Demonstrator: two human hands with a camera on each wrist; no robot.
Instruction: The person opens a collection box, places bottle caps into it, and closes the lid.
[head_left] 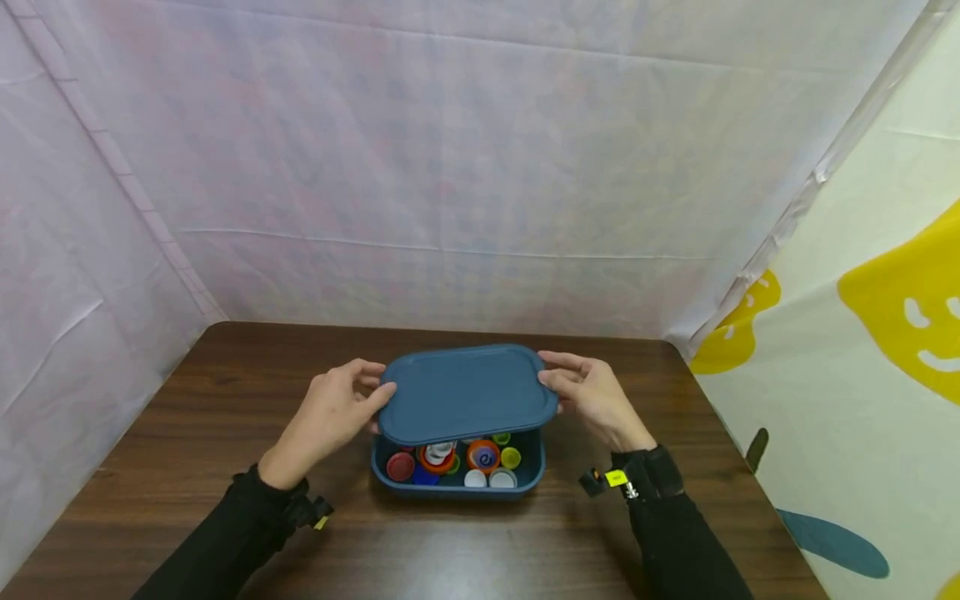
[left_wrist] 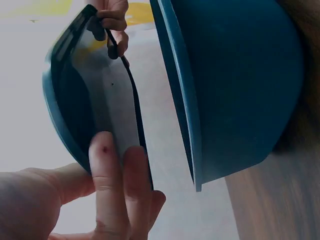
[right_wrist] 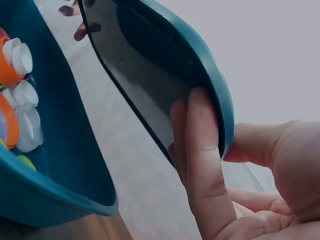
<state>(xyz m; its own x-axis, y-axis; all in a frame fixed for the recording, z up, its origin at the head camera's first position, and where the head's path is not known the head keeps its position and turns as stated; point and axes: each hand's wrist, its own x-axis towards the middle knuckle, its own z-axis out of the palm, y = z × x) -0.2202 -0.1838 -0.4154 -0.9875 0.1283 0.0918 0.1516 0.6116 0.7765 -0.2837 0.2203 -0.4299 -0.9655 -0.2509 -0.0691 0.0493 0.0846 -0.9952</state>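
Note:
A dark blue rectangular lid [head_left: 468, 396] with rounded corners is held above a matching blue box [head_left: 457, 492], apart from its rim. My left hand [head_left: 330, 412] pinches the lid's left end, thumb on top and fingers beneath. At the right end, my right hand [head_left: 592, 396] grips it the same way. Inside the box lie several bottle caps: a red cap [head_left: 401, 467], white caps [head_left: 502, 478], a yellow-green cap [head_left: 511, 457] and orange rings [right_wrist: 11, 120]. The lid hides the back of the box in the head view. Its underside [right_wrist: 145, 75] faces the box.
The box stands on a dark brown wooden table [head_left: 225, 450]. Pale cloth [head_left: 442, 167] hangs behind the table's far edge. On the right is a white cloth with yellow smiling shapes [head_left: 922, 300]. Black sleeves with small wrist devices [head_left: 603, 481] cover both forearms.

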